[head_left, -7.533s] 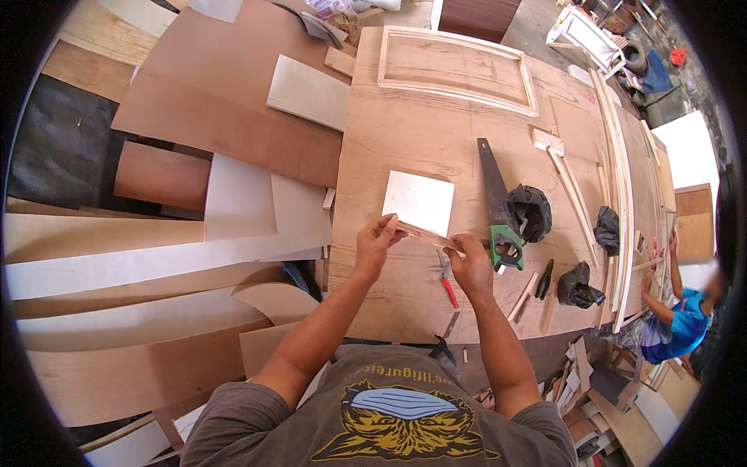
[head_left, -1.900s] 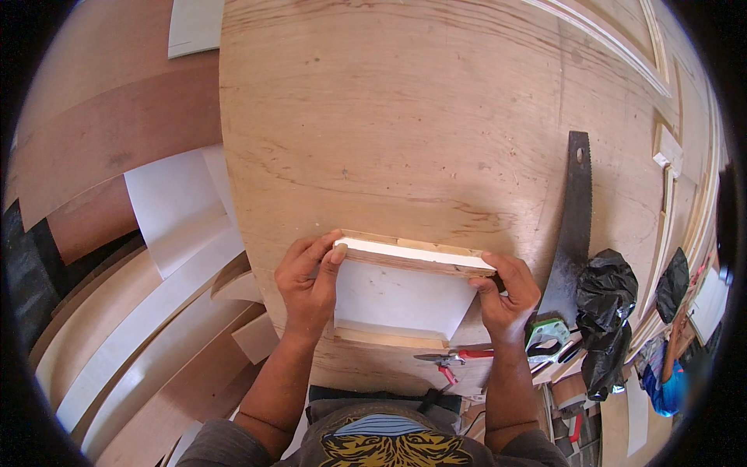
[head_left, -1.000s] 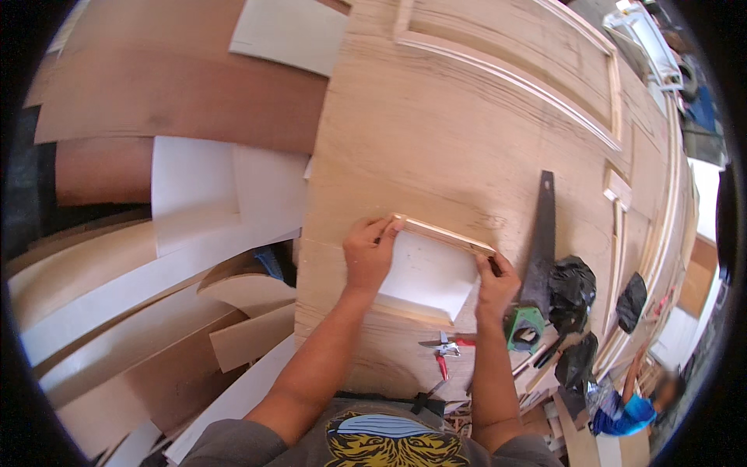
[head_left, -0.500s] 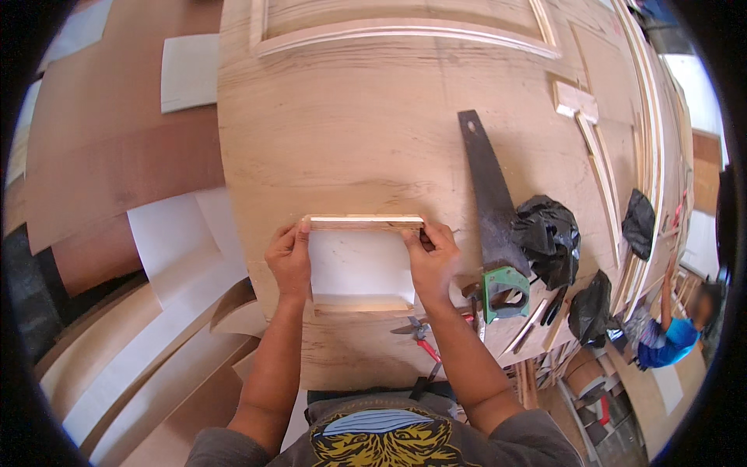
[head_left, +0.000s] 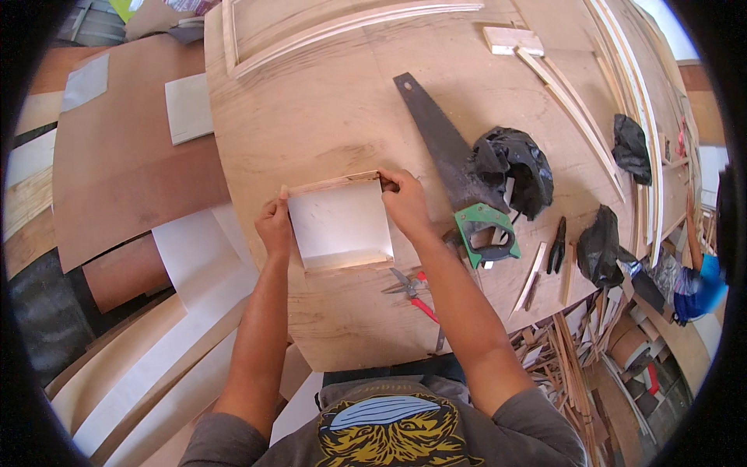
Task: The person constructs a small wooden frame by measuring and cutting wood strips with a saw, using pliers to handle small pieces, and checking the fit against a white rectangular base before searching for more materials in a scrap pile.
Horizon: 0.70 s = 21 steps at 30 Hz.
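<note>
Between my hands is a small shallow wooden frame with a white panel (head_left: 341,223), edged by a wood strip on its far and near sides. My left hand (head_left: 273,226) is closed on its far left corner, thumb along the side. At the far right corner, the curled fingers of my right hand (head_left: 406,204) grip the end of the far strip. Close to the frame's near right corner lie red-handled snips (head_left: 419,302), partly behind my right forearm. A handsaw (head_left: 443,140) with a green handle lies to the right of my right hand.
Black plastic bags (head_left: 523,167) lie beside the saw. Black-handled pliers (head_left: 557,247), thin wood strips (head_left: 572,117) and a wood block (head_left: 512,40) are farther right on the plywood table (head_left: 311,109). A larger frame (head_left: 342,35) lies at the far side. Panels (head_left: 140,156) are stacked left; a person (head_left: 704,288) is at far right.
The view has turned, so the table's things appear shifted and slanted. The frame's far strip, level before, now slants up to the right. My right thumb has left the strip's near face.
</note>
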Each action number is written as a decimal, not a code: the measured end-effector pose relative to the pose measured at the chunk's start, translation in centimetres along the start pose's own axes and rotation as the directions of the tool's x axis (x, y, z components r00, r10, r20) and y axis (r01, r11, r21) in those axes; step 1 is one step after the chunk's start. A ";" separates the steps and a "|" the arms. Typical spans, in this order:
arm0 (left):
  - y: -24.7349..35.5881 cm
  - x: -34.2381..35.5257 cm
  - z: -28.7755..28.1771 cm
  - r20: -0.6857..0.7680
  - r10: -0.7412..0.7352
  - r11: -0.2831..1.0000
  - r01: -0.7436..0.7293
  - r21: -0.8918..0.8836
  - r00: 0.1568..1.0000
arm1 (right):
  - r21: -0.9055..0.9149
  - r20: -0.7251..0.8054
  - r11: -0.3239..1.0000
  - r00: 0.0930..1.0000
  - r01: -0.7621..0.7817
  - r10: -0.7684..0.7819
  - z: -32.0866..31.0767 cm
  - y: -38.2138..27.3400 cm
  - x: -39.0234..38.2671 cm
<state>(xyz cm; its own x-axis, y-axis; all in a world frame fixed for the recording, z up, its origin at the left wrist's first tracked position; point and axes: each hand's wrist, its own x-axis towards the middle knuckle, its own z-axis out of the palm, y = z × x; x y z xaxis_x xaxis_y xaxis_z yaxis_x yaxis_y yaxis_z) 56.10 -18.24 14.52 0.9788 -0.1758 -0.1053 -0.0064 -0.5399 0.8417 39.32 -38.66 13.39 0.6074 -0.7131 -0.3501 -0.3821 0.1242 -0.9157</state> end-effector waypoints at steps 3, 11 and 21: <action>0.1 0.1 -0.2 0.046 -0.013 1.000 0.014 -0.022 0.999 | 0.058 -0.037 0.998 0.999 -0.008 0.011 0.3 0.3 -0.4; -1.6 0.7 -0.5 0.059 -0.022 0.999 0.024 -0.032 0.998 | 0.141 -0.122 0.989 0.992 0.051 -0.033 0.9 0.7 -1.1; -1.1 0.5 0.2 -0.004 -0.064 0.994 0.063 -0.095 0.998 | 0.053 -0.139 0.984 0.977 0.171 -0.162 1.3 1.8 -0.9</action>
<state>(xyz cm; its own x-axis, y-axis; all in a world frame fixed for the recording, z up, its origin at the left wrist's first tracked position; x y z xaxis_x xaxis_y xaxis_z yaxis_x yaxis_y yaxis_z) 56.56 -17.94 13.45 0.9780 -0.1378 -0.1565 0.0746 -0.4696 0.8797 38.96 -36.88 11.85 0.5583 -0.8128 -0.1663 -0.2354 0.0370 -0.9712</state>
